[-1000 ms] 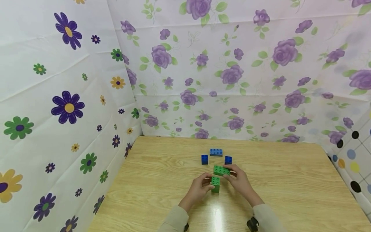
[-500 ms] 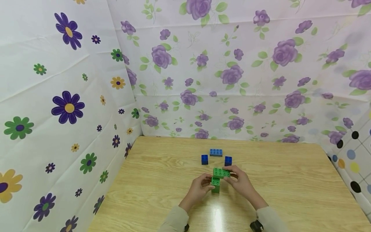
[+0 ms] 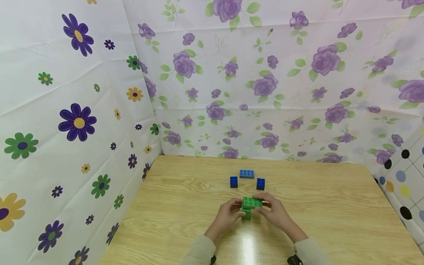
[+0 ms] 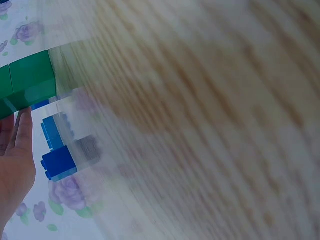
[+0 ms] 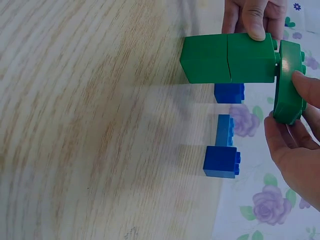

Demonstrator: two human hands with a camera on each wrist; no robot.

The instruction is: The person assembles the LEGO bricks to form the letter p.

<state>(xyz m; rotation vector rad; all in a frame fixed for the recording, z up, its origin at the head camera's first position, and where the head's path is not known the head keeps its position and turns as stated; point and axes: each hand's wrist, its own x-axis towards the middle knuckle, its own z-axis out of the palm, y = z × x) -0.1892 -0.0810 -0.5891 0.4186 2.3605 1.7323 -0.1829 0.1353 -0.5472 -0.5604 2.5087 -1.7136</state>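
Observation:
Two green square bricks [image 5: 205,59], one atop the other, form a stack standing on the table. My left hand [image 3: 226,213] pinches the stack from the left, its thumb on the near side. Between the thumb and fingers of my right hand [image 3: 276,211] is a flat green eight-stud brick [image 3: 250,202]. That brick lies over the stack's top and sticks out to the right. In the right wrist view it is slightly tilted, and some of the stack's studs show in a narrow gap beneath it. The left wrist view catches just the stack and part of my left hand.
Behind the hands are two dark blue square bricks [image 3: 233,182], one left and one right. A lighter blue flat brick [image 3: 246,174] lies farther back between them. The wooden table [image 3: 185,191] meets flowered cloth at its back and left.
My right hand has brought the flat green brick towards the person, from behind the stack to over its top. My left hand keeps its hold and has not visibly moved.

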